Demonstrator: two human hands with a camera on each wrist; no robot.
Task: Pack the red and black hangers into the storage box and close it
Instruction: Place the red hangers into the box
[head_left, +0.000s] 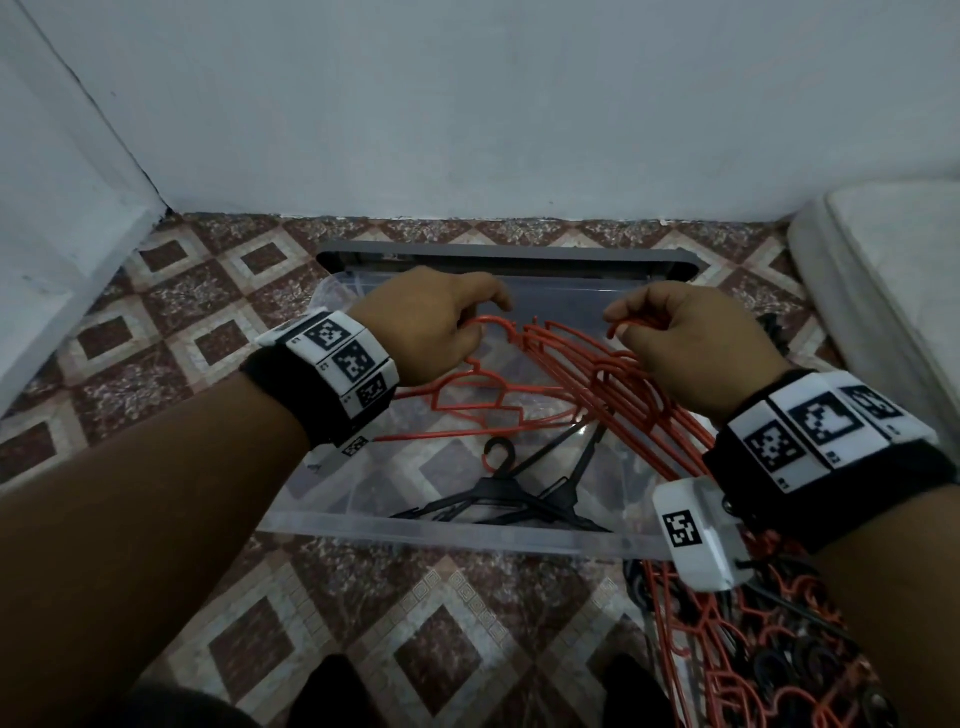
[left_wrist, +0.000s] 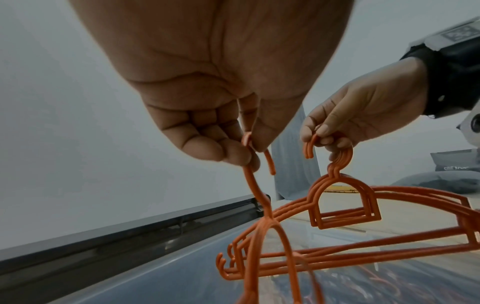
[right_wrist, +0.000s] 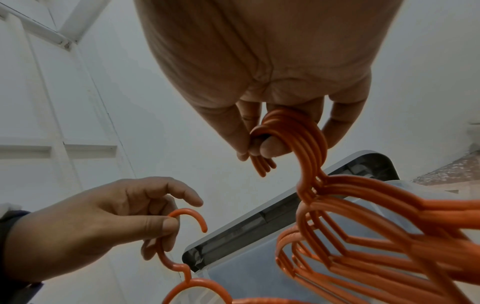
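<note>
Head view, hands (head_left: 431, 322) pinching red hangers (head_left: 613, 384) hooks-up, bodies slanting box-ward

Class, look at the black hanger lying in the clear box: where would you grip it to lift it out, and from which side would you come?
Probably by its hook. The black hanger lies flat on the floor of the storage box, its hook curling toward the box's middle, clear of the other black arms. Come straight down from above, since the walls block the sides, keeping left of the red hangers in the right hand.

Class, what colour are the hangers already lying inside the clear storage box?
Black hangers, lying on the storage box bottom; clearest in the head view.
</note>
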